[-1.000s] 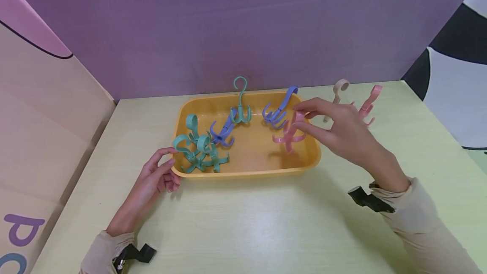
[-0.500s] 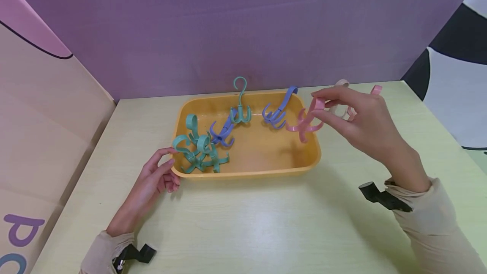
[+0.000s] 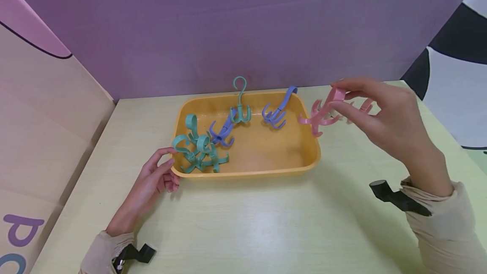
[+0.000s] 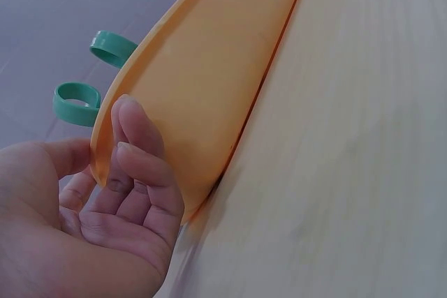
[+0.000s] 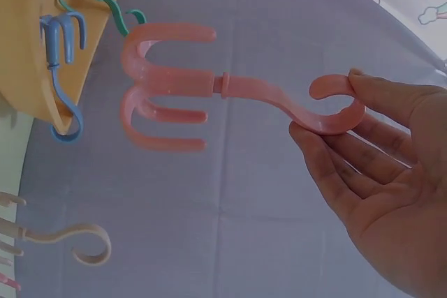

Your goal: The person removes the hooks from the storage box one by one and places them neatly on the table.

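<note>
My right hand (image 3: 399,126) pinches a pink four-pronged swivel hook (image 3: 321,113) by its curled top, between thumb and fingertips. In the head view its prongs overlap the right rim of the yellow tray (image 3: 266,155); in the right wrist view the pink hook (image 5: 174,82) is seen whole, held in the air. My left hand (image 3: 152,176) grips the tray's front left corner, and the left wrist view shows its fingers curled at the rim. Close by in the tray, several green hooks (image 3: 195,162) lie heaped together.
Inside the tray are also a blue hook (image 3: 224,133), another blue hook (image 3: 283,105) leaning on the back right rim, and a green hook (image 3: 240,115) at the back. Right of the tray, a beige hook (image 5: 70,232) and another pink hook (image 3: 366,105) are partly hidden.
My right hand has carried the pink hook rightward and slightly up, from over the tray's inside to its right rim. My left hand and the tray stay put.
</note>
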A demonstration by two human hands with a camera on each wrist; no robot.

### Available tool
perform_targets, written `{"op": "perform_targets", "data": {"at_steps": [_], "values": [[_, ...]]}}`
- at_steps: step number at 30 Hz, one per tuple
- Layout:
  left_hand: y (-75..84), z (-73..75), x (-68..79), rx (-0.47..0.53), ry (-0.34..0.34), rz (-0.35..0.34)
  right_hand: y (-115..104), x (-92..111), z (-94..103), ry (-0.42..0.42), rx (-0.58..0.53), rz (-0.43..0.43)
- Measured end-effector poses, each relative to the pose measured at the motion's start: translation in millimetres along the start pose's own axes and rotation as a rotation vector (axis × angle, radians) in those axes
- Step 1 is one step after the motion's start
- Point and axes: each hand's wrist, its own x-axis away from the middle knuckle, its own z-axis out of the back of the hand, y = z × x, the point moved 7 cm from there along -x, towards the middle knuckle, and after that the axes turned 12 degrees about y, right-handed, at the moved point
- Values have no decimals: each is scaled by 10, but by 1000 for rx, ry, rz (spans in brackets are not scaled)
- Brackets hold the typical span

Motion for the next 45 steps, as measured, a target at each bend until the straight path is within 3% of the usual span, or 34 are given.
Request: {"op": "perform_targets", "data": {"at_steps": [10,23,30,37,45], "values": [[-5,3,0,-12,6,3,0,-65,209,67,48,18],[6,-9,0,-11,0,-1,402,-80,497,216,175,-81],[13,-8,-1,-9,0,-7,654,-41,608,181,298,-223],[7,-6,1,-3,-9,-6,946,28,731,185,272,-405],[5,-3,8,-2,-8,-6,1255,104,747,71,418,-565]]}}
